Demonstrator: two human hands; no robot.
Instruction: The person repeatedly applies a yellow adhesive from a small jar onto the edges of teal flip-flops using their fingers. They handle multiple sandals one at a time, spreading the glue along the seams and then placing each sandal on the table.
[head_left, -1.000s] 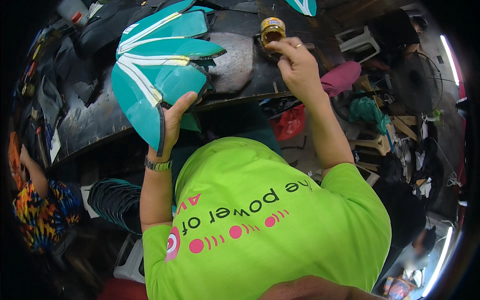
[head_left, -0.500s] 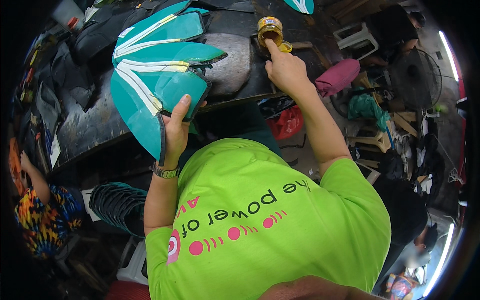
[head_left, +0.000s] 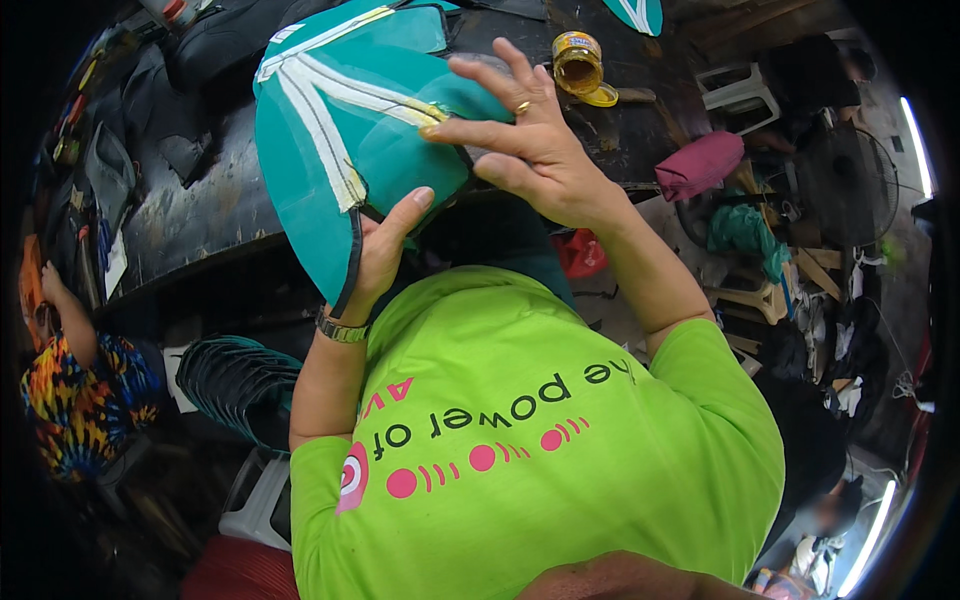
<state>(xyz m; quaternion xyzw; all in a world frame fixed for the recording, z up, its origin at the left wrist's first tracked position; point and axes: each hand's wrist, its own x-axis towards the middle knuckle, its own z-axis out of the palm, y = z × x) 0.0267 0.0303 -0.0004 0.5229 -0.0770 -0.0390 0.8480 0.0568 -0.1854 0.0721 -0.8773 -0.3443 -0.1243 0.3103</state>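
From my feed, my left hand pinches the teal panel at its near end, long axis running away over the bench's near edge. Right hand rests spread on it. Open jar sits farther back on the dark bench, cluttered workshop around.

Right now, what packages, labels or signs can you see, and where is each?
Small jar: on the dark worktable, beyond the right hand; round, open, yellow-banded, brownish inside.
Jar lid: flat beside the jar; round, yellow.
Shirt print: across the lime-green shirt; dark lettering above pink dots and a pink round emblem.
No screens or wall signs show.
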